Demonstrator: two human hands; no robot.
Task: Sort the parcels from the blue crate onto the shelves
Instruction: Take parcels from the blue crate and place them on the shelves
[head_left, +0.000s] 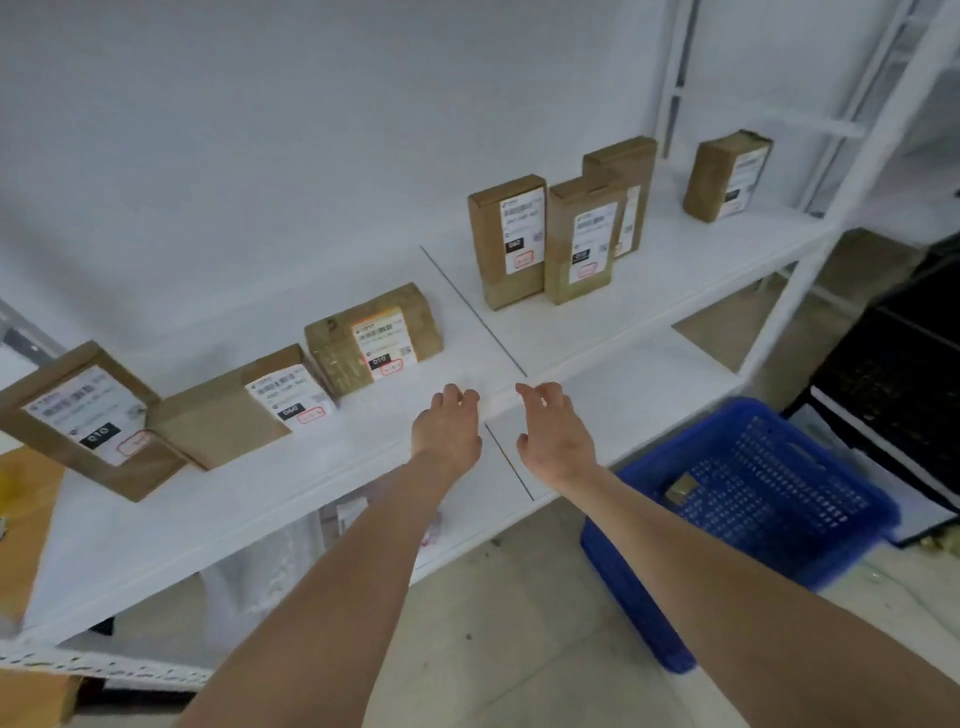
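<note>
Both hands are reaching over the front edge of the upper shelf (249, 499) and neither is holding anything: the left hand (449, 431) and right hand (556, 436) are hovering side by side, fingers loosely curled, clear of every parcel. The crate (634, 582) is sitting on the floor to the right, below the shelf, and one small parcel (680, 489) is lying in it against the near wall, so the task is judged unfinished. Three parcels are lying in a close row on the left section: the end parcel (78, 415), the middle parcel (234, 415) and the near parcel (371, 338), which is sitting just beyond the left hand. A careless sweep of that hand is likely to be nudging the near parcel into its neighbours, and the end parcel, sitting close to the front edge, is the one most at risk of sliding off. On the right section, three upright parcels (506, 239) are standing close together, with a fourth (727, 174) standing apart; a bump while placing another beside them is likely to be toppling them in a chain. The label numbers are showing blurred, so a misread code is risking a parcel on the wrong section. Reaching down for the crate is bringing the right forearm past the shelf edge, where it could be striking.
</note>
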